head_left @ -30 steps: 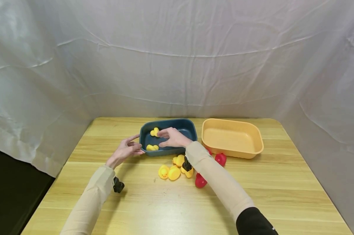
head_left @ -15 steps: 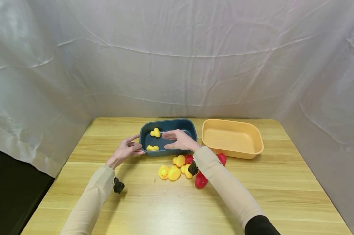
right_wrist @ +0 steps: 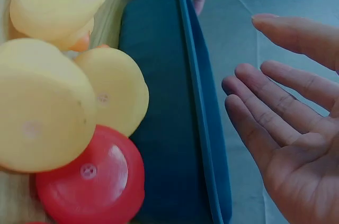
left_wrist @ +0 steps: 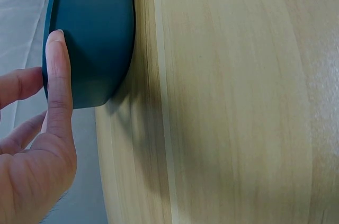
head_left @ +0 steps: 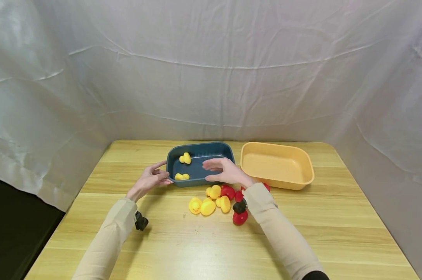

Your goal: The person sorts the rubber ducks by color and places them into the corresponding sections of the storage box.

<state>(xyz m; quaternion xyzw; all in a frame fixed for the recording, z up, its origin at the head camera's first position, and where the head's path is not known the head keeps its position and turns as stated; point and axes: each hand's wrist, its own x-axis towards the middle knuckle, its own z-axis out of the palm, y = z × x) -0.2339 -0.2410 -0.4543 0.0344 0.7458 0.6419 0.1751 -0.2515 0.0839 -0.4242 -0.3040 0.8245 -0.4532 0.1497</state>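
Observation:
My left hand (head_left: 149,179) holds the left end of a dark blue bin (head_left: 200,181), its thumb (left_wrist: 59,70) lying against the outer wall. Over the bin's right front part hovers my right hand (head_left: 226,171), fingers spread and nothing in them. Inside the bin lie two yellow rubber ducks, one rear duck (head_left: 185,158) and one front duck (head_left: 181,176). Before the bin several more yellow rubber ducks (head_left: 207,207) cluster on the table. Red rubber ducks (head_left: 227,191) lie beside them, some partly hidden by my right wrist.
A yellow-orange bin (head_left: 277,165) with nothing in it stands right of the blue one. Both are near the back edge of the wooden table (head_left: 337,217). Behind and beside the table hangs pale sheeting (head_left: 232,77). Each wrist carries a small black camera (head_left: 141,221).
My right hand has drawn back to the right and toward me, away from the yellow ducks in the blue bin, uncovering more red ducks. My left hand has stayed put.

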